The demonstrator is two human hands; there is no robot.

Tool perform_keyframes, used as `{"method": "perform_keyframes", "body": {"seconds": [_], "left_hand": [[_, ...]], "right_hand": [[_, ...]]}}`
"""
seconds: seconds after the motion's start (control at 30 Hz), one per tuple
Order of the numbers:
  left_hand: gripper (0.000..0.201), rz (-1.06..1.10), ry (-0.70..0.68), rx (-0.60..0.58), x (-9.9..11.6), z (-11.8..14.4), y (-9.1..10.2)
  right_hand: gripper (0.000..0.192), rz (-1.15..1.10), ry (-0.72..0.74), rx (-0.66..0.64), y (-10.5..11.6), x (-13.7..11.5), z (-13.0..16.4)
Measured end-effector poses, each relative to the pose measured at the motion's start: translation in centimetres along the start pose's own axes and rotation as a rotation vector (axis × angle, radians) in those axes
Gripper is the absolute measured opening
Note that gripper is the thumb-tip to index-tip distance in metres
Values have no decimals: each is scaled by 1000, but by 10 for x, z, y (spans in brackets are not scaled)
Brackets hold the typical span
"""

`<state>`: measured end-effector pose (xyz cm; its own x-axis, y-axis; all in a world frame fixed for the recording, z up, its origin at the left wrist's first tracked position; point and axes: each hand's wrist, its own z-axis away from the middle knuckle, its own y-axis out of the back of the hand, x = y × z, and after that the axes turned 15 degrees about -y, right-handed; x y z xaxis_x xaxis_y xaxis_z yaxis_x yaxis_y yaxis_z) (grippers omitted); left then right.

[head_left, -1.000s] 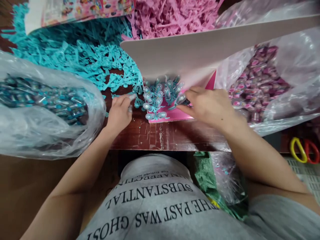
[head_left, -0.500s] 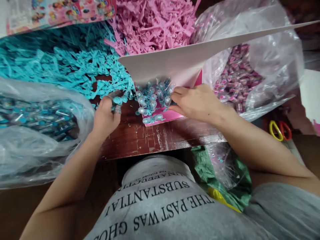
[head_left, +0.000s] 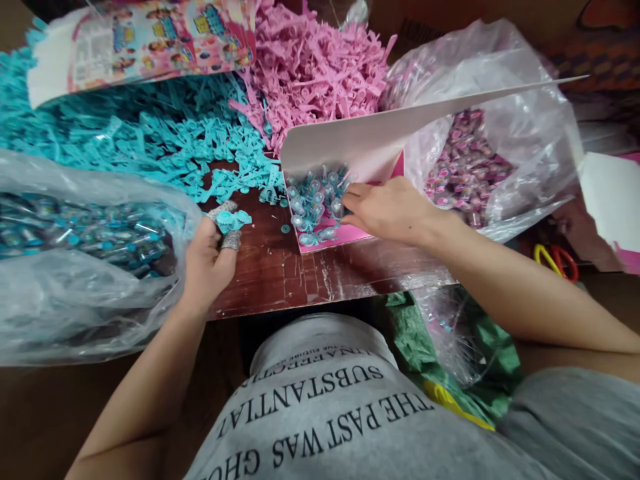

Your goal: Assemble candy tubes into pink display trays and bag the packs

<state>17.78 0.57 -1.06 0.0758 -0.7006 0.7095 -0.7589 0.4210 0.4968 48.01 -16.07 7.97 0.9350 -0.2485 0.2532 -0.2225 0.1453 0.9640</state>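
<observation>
The left hand (head_left: pixel 207 257), left of centre in the frame, has its grip closed on a small turquoise plastic piece (head_left: pixel 231 219), pinched between thumb and taped fingertips just above the dark wooden surface (head_left: pixel 280 273). The right hand (head_left: pixel 387 210), at centre, reaches its fingers into a cluster of clear-domed turquoise toy pieces (head_left: pixel 313 203); whether its grip is closed on one of them cannot be told.

A large clear plastic bag of blue wrapped items (head_left: pixel 75 267) fills the left of the frame, touching the left wrist. Another clear plastic bag of pink wrapped items (head_left: pixel 475 160) lies at the right. A wide heap of loose turquoise plastic pieces (head_left: pixel 140 140) spreads across the upper left, meeting a heap of pink plastic pieces (head_left: pixel 320 67) at upper centre. A folded white-and-pink card (head_left: pixel 360 133) stands open at centre, its pink base carrying the cluster beneath the raised white flap. Printed colourful packaging (head_left: pixel 145 40) lies in the upper left corner. Yellow and red scissor handles (head_left: pixel 555 257) show at the right edge.
</observation>
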Motion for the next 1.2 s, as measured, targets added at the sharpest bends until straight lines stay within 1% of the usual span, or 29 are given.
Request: {"method": "perform_keyframes", "body": {"seconds": [0.17, 0.27, 0.43, 0.53, 0.63, 0.7, 0.73, 0.8, 0.87, 0.9, 0.93, 0.97, 1.0, 1.03, 1.1, 1.17, 1.2], "left_hand": [[40, 132, 96, 60, 8, 6, -6], [36, 178, 153, 109, 10, 9, -6], [38, 189, 235, 170, 12, 23, 0], [29, 224, 267, 152, 21, 35, 0], [27, 301, 265, 64, 36, 49, -2], [29, 322, 259, 13, 44, 60, 0], [30, 319, 259, 2, 46, 66, 3], [30, 318, 275, 10, 48, 80, 12], [29, 335, 315, 58, 47, 94, 22], [29, 350, 340, 88, 45, 101, 27], [31, 364, 366, 123, 44, 107, 32], [34, 372, 392, 154, 42, 112, 37], [37, 371, 413, 179, 40, 117, 41], [38, 360, 426, 194, 39, 121, 45], [38, 300, 420, 202, 37, 126, 54], [34, 194, 381, 208, 37, 131, 64], [31, 129, 364, 223, 37, 133, 70]], "right_hand": [[39, 2, -25, 17, -9, -9, -7], [39, -22, -15, 37, -15, -8, -2], [46, -126, -86, 147, -26, 1, 10], [48, -178, -95, 152, -40, 3, 8], [51, -230, -33, 203, -50, 6, 5], [50, -244, 32, 287, -46, 9, 7], [48, -254, 45, 328, -41, 9, 10], [46, -312, 2, 395, -22, 1, 18], [49, -410, -63, 451, 2, -23, 24], [46, -461, -61, 471, 14, -43, 24], [40, -512, -16, 494, 23, -68, 21], [31, -559, 72, 493, 30, -97, 13], [28, -581, 191, 462, 34, -129, 2], [29, -585, 275, 393, 36, -162, -14], [33, -559, 442, 233, 34, -228, -56], [35, -539, 479, 95, 31, -284, -103], [36, -522, 470, 33, 31, -306, -124]]}}
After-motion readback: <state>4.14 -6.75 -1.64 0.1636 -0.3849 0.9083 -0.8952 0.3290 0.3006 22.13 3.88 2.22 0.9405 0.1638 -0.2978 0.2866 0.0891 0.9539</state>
